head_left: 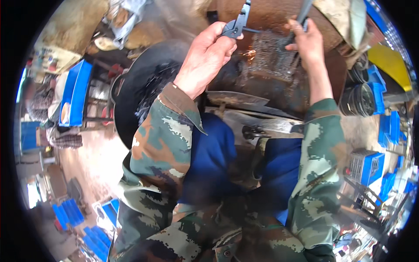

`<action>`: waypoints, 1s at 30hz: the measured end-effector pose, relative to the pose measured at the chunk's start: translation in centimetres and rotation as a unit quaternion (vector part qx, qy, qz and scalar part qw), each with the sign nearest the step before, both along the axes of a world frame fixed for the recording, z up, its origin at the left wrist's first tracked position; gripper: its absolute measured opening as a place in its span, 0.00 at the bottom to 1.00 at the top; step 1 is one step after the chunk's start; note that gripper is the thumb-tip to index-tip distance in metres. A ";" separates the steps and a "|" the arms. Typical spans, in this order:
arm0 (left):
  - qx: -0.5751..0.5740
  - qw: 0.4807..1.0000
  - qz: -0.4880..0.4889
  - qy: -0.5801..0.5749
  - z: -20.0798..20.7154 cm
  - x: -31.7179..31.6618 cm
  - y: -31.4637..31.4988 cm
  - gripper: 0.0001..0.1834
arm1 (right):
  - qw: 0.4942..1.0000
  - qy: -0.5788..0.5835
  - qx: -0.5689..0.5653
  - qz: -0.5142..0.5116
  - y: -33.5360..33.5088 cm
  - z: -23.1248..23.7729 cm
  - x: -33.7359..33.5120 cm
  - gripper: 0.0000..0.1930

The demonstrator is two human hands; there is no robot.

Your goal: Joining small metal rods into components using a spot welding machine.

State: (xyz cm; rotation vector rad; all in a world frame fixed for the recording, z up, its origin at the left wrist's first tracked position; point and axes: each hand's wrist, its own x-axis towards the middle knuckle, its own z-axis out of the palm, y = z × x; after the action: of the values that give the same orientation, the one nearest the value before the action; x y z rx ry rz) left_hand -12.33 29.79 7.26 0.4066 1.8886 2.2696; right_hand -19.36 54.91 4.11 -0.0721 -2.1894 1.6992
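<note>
At the far left stands a long blue tray (85,83) on a dark frame, with ribbed blue bins (67,214) lower down by the floor. Next comes a wide black pan (124,107) with a loop handle on its left rim, holding a heap of thin dark metal pieces (159,81). Beyond the pan's right rim, the left hand (208,54) is closed around a dark grey plier-like metal part (238,26), which is held up over the left side of a rust-brown bench (279,98); a thin dark rod sticks out from the part toward the right. Just below it, a small cluster of orange specks (250,53) glows at the left edge of a rough grey block (273,56) on the bench. Over the block's right edge, the right hand (310,46) grips a grey bar (304,11) that runs up out of view; its lower end is hard to make out. Past the bench's right edge are black round containers (358,100), a yellow panel (390,65) and, lower, a blue-and-grey crate (373,168).
</note>
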 end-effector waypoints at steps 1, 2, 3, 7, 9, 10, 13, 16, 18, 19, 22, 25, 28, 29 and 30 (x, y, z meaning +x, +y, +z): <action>0.013 1.000 -0.014 0.012 0.3 -0.6 1.2 0.10 | 1.000 -0.001 0.000 -0.003 0.0 0.0 0.0 0.15; 0.006 1.000 -0.027 0.014 0.6 -1.1 2.4 0.11 | 1.000 0.003 0.007 -0.004 0.1 0.1 0.0 0.14; -0.002 0.999 -0.040 0.014 0.8 -1.6 3.5 0.12 | 1.000 0.003 0.013 -0.006 0.1 0.1 0.0 0.14; 0.009 0.999 -0.042 0.029 1.3 -2.8 7.1 0.13 | 1.000 0.006 0.013 -0.013 0.0 0.3 0.3 0.13; 0.027 0.998 -0.048 0.021 1.2 -3.1 8.2 0.12 | 1.000 -0.002 0.022 -0.022 -0.1 0.5 0.5 0.14; 0.041 0.998 -0.045 0.005 1.0 -3.2 8.7 0.12 | 0.999 0.000 0.024 -0.024 -0.1 0.6 0.5 0.14; 0.049 0.997 -0.039 -0.035 0.0 -3.5 9.4 0.11 | 0.999 -0.008 0.033 -0.028 0.1 0.7 0.6 0.14; 0.044 0.996 -0.028 -0.066 -1.2 -3.7 9.2 0.10 | 0.999 -0.017 0.037 -0.023 0.1 0.6 0.5 0.15; -0.002 0.996 0.007 -0.093 -1.9 -3.9 8.8 0.11 | 1.000 0.002 0.019 -0.001 0.1 0.6 0.4 0.14; -0.014 0.996 0.019 -0.080 -2.3 -4.0 8.6 0.13 | 0.999 -0.021 0.033 -0.025 0.0 0.7 0.4 0.14; -0.011 0.997 0.043 -0.066 -3.4 -4.2 8.3 0.15 | 1.000 0.004 -0.003 0.020 0.2 0.9 0.6 0.07; -0.013 0.997 0.080 0.001 -4.5 -4.5 9.0 0.17 | 1.000 -0.021 -0.017 -0.006 0.6 0.8 0.5 0.06; 0.020 0.995 0.092 0.042 -4.9 -4.5 10.4 0.16 | 0.993 -0.057 0.095 -0.051 1.0 0.6 -0.3 0.10; 0.004 0.995 0.091 0.037 -4.8 -4.4 10.7 0.16 | 0.994 -0.061 0.079 -0.032 1.2 0.4 -0.2 0.11; -0.020 0.996 0.086 0.018 -4.7 -4.2 10.9 0.16 | 0.999 -0.032 0.029 -0.031 1.3 0.2 -0.4 0.12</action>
State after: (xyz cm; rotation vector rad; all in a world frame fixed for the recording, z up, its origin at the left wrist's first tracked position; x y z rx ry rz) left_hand -16.57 40.70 2.61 0.2910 2.0589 2.3395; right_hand -19.72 56.19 4.33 -0.1784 -2.2574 1.6199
